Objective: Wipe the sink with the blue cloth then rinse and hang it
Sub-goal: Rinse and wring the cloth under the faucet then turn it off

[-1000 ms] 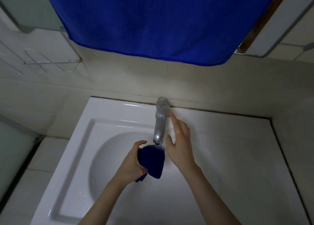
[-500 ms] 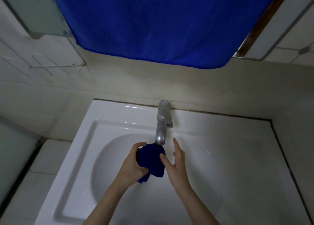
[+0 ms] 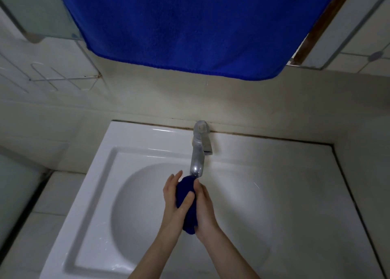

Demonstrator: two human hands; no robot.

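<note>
A bunched-up blue cloth (image 3: 188, 211) is pressed between my two hands just under the spout of the metal tap (image 3: 198, 152). My left hand (image 3: 173, 202) wraps it from the left, thumb across its front. From the right, my right hand (image 3: 205, 211) closes against it. Both hands are over the round bowl of the white sink (image 3: 135, 205). Much of the cloth is hidden between my palms. I cannot tell whether water is running.
A large blue towel (image 3: 190, 25) hangs overhead on the wall behind the sink. A wire rack (image 3: 63, 78) is fixed to the tiled wall at left. A tiled ledge runs along the sink's left side.
My right hand came down from the tap handle and closed onto the cloth, which my left hand was holding under the spout. The cloth is now squeezed between both hands.
</note>
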